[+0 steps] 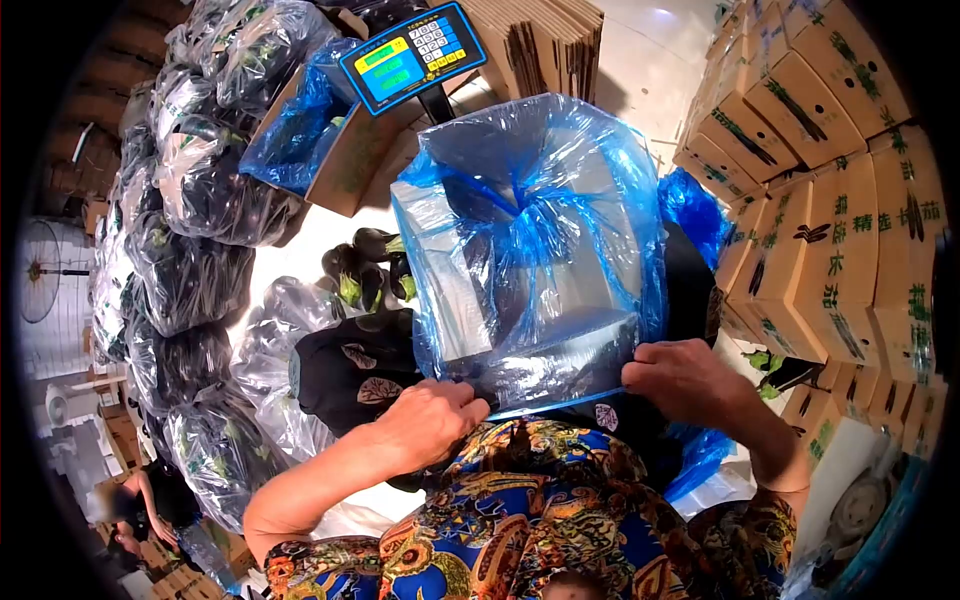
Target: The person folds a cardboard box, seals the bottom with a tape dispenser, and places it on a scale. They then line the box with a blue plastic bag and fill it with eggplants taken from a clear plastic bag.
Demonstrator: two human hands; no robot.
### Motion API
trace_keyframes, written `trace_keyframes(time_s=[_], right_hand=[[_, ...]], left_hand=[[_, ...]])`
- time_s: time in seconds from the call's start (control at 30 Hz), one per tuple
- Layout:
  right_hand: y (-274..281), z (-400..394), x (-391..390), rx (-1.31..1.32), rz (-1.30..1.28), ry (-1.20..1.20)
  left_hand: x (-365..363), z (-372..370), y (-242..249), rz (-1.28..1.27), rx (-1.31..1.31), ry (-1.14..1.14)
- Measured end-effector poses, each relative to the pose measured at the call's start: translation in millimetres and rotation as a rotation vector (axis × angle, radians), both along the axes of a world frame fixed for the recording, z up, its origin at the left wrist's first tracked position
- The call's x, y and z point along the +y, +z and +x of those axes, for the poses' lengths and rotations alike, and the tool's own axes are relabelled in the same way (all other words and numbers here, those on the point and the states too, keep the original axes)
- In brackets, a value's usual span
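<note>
Blue see-thru plastic bag (545,240) sits in front of the person (530,500), its near edge pinched in curled fingers by the left hand (428,420) toward the near-left corner & the right hand (690,378) toward the near-right, prob. to hold that rim taut w/ an even pull. Past the bag's left edge, loose eggplants (375,243) lie close by, maybe for easy reach; beyond its far edge a scale display (412,58) faces the person, presumably for reading, w/ flat cardboard (530,45) stacked behind, likely to save space.
</note>
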State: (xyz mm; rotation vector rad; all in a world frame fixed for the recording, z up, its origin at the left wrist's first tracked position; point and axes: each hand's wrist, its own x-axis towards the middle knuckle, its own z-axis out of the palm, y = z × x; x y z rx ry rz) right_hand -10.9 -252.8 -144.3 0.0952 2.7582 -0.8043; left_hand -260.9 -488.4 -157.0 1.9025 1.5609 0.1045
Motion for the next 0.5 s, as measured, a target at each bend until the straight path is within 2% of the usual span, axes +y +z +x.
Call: trace_keyframes(time_s=[0.03,0.1,0.17,0.23,0.27,0.3,0.33,0.37,0.47,0.5], right_hand=[[-8,-1,-7,-0.042,0.006,-0.022],[-42,3,-18,-0.097,0.058,-0.02],[-104,5,-25,-0.124,0.146,0.024],[-153,-1,-31,-0.097,0.324,-0.039],[-175,-3,-35,-0.089,0.408,-0.069],[-195,-5,-35,0.129,0.462,-0.106],[-210,-7,-32,0.35,0.519,-0.143],[-226,-8,-29,0.57,0.58,-0.186],[-263,-30,-33,0.674,0.615,-0.225],[-272,-34,-37,0.627,0.605,-0.225]], left_hand=[[-8,4,-19,0.065,0.107,-0.011],[-12,15,-60,-0.011,0.349,-0.089],[-2,30,-108,-0.084,0.375,-0.175],[33,51,-109,-0.432,0.256,-0.155],[33,59,-114,-0.432,0.235,-0.128],[31,64,-126,-0.43,0.215,-0.098],[14,70,-158,-0.299,0.173,0.011],[25,69,-147,-0.439,0.271,-0.193],[17,70,-124,-0.47,0.279,-0.254],[9,70,-117,-0.403,0.171,-0.199]])
